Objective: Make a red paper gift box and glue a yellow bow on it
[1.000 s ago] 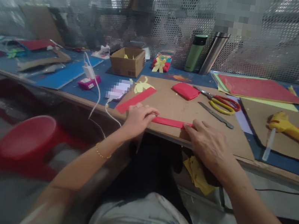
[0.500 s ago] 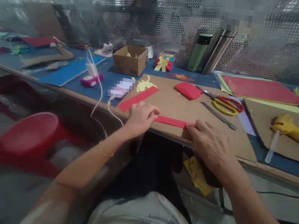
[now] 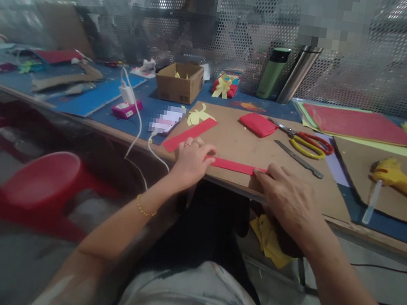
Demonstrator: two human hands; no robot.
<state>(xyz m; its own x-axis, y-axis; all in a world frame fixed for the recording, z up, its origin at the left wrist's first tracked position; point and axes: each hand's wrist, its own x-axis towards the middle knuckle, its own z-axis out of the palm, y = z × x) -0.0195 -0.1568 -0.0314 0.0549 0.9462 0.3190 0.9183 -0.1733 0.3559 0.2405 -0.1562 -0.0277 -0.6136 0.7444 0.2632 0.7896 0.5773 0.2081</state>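
A narrow red strip [image 3: 233,166] lies along the front edge of a cardboard sheet [image 3: 243,143]. My left hand [image 3: 193,160] pinches its left end, fingers curled over it. At the other end, my right hand [image 3: 287,194] has closed its thumb and fingertips on the strip. A second red strip [image 3: 191,134] rests at a slant just behind my left hand. Beyond my hands are a folded red piece [image 3: 258,124], scissors [image 3: 307,142] with red and yellow handles, and a grey blade [image 3: 298,159]. Cut yellow pieces [image 3: 199,115] lie near the slanted strip.
A glue gun [image 3: 403,180] sits on another cardboard sheet at right. Farther back stand a green flask [image 3: 273,74], a steel flask [image 3: 298,76] and a cardboard box [image 3: 179,83]. White cables [image 3: 138,127] hang over the table edge. A red stool [image 3: 42,179] is at lower left.
Both hands stay on the strip in almost the same place. The left fingers look slightly more raised. The whole view has shifted a little.
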